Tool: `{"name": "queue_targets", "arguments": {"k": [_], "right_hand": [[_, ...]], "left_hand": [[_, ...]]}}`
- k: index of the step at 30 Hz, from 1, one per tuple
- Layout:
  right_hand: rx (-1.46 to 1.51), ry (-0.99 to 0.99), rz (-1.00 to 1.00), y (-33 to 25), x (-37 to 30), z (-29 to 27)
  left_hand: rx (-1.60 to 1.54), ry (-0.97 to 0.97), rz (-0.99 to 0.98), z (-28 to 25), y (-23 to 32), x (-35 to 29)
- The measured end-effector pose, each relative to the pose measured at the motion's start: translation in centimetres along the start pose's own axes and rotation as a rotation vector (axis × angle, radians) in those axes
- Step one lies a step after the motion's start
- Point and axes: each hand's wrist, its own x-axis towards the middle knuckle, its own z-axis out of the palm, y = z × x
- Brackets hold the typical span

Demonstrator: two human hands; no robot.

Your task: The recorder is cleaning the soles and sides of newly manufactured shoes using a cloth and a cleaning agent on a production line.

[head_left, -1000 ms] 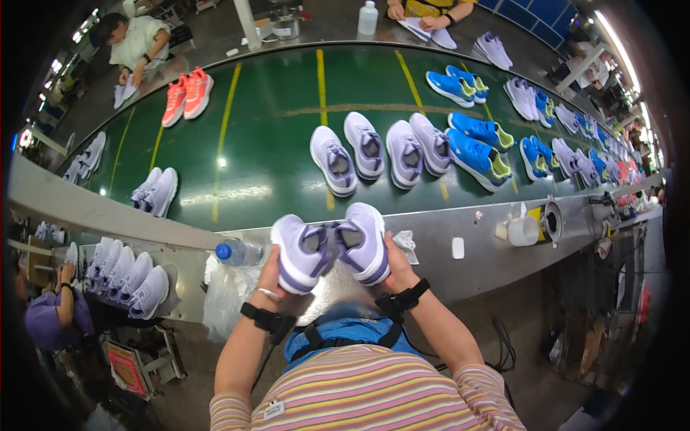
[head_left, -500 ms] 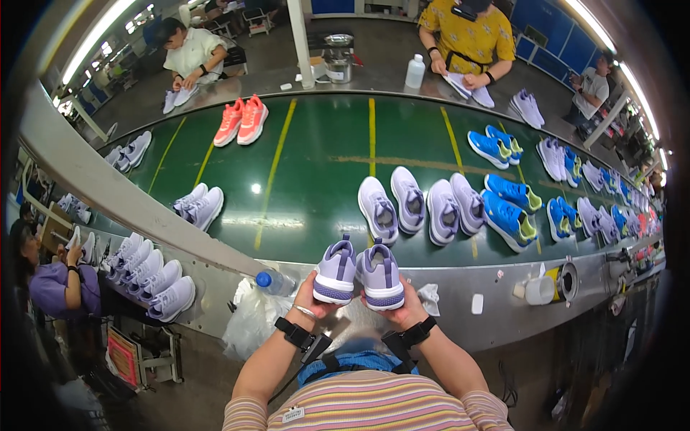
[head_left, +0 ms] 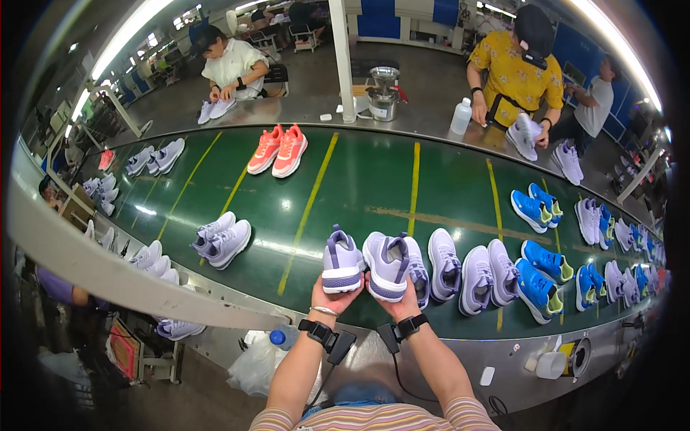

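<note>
My left hand is closed around the heel end of a lilac sneaker with a white sole and purple heel. Its mate, another lilac sneaker, sits in my right hand, tilted a little inward. Both heels face me, and the two shoes are side by side over the near part of the green conveyor belt. Just right of my right hand stands a lilac pair, one shoe in full sight and the other partly hidden behind the held sneaker. A further lilac pair follows on the right.
Blue sneakers and more pairs line the belt's right side. A coral pair stands far left of centre, a lilac pair nearer. A slanting pale beam crosses the left. Co-workers handle shoes across the belt, beside a white bottle.
Both hands have carried the sneakers forward from the metal edge to over the belt. The view has shifted, too. Across the belt, the person in yellow now holds a shoe raised.
</note>
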Motion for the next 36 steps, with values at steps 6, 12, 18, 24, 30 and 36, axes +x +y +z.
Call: {"name": "queue_targets", "arguments": {"k": [6, 12, 18, 24, 30, 36], "right_hand": [[-0.227, 0.074, -0.2, 0.1, 3.8, -2.0], [-1.028, 0.493, -0.383, 2.7, 3.7, -6.1], [-1.866, 0.37, -0.224, 1.1, 4.8, -7.6], [-1.732, 0.507, -0.642, 0.5, 1.6, -5.7], [-1.312, 0.205, -0.502, 6.8, -3.0, 2.8], [-1.478, 0.169, -0.458, 11.5, -11.0, 4.6]], "left_hand": [[0.276, -0.036, 0.08, -1.1, 1.7, 2.2], [0.578, 0.442, 0.318, -7.1, 1.1, 5.1], [1.036, 0.353, 0.198, -7.8, -0.6, -4.6], [1.689, -0.531, -0.309, 0.2, 6.8, -26.0], [2.59, 0.511, 0.542, 0.1, 26.7, -24.5], [2.948, 0.766, 0.431, 1.7, 36.5, -12.3]]}}
